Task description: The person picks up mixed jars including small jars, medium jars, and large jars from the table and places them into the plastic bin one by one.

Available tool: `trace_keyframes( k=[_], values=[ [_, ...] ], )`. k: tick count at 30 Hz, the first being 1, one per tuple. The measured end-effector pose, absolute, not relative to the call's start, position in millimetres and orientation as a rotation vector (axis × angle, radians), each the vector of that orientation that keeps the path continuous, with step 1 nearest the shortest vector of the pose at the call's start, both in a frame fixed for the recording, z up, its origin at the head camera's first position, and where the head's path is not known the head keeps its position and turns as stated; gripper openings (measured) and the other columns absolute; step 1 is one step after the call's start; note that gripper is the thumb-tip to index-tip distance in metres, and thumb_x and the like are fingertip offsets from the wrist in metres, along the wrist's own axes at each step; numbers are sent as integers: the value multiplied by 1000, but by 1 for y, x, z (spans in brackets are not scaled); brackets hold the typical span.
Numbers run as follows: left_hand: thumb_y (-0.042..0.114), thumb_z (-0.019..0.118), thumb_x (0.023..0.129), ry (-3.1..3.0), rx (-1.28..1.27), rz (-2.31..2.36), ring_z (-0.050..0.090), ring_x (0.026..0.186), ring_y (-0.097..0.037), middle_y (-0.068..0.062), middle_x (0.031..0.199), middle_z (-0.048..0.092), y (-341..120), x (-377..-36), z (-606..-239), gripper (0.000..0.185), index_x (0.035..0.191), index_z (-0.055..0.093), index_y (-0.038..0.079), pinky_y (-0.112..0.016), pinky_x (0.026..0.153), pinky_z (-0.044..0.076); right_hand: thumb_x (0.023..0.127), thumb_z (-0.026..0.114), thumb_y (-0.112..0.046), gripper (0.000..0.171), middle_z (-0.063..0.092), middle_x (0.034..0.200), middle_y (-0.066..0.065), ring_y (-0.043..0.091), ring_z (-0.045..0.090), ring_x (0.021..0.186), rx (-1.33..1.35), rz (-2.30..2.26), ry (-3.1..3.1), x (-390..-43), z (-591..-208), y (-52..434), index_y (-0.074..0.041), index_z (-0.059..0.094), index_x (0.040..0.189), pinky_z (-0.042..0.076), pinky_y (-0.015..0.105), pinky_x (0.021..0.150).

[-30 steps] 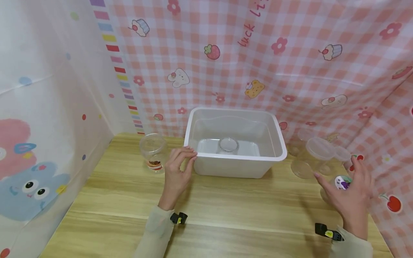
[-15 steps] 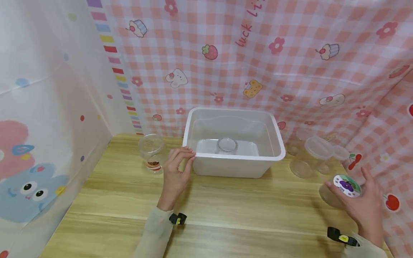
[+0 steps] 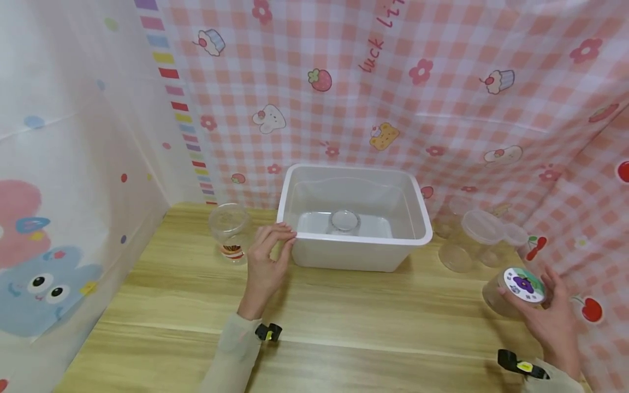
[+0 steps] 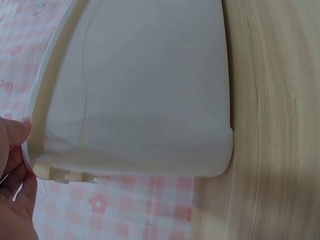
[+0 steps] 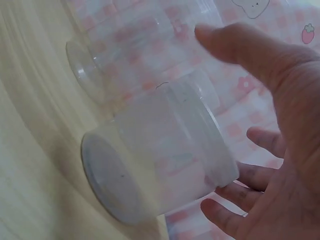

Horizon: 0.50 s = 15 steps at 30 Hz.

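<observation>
White bin (image 3: 349,256) on wood surface (image 3: 373,333); L hand (image 3: 265,267) has fingers pinching its near-L rim corner. Jar (image 3: 495,297) w/ purple-print lid (image 3: 524,285) sits R of bin; R hand (image 3: 552,325) beside it, fingers spread wide, thumb off jar, other fingers' contact unclear.

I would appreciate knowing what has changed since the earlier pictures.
In the head view, the right hand has moved right and downward, now spread around the jar with the purple-and-green top; no firm grip shows. The left hand still pinches the white bin by its rim.
</observation>
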<state>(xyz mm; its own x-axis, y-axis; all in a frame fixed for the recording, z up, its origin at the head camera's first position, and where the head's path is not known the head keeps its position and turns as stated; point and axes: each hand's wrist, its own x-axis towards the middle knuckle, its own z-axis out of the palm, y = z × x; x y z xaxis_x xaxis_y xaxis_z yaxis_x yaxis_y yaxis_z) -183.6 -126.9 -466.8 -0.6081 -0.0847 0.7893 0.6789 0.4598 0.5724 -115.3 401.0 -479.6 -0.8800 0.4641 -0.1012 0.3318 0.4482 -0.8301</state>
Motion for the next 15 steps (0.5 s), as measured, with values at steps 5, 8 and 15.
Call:
trace_keyframes(
  k=[5,8,15],
  values=[
    [-3,76,89,-1916,-506,-1225,66,109,-34,-17,102,74,-127,-185,-468,9,95,77,2,-26,106,50,90,80,-32,110,10,173,16,30,24,154,-748,1412,-2528,-114,-487,405,-30,0,165,28,13,120],
    [-3,76,88,-1920,-504,-1222,66,109,-34,-17,102,74,-127,-185,-468,9,95,77,2,-26,107,50,89,81,-28,110,13,173,14,26,30,148,-778,1444,-2492,-114,-491,406,-31,2,165,39,-2,92],
    [-3,76,88,-1928,-499,-1231,66,111,-33,-15,102,74,-128,-183,-466,8,94,77,2,-27,108,50,88,82,-29,110,20,171,12,23,37,139,-869,1509,-2432,-120,-497,407,-28,5,166,40,-4,71]
  ],
)
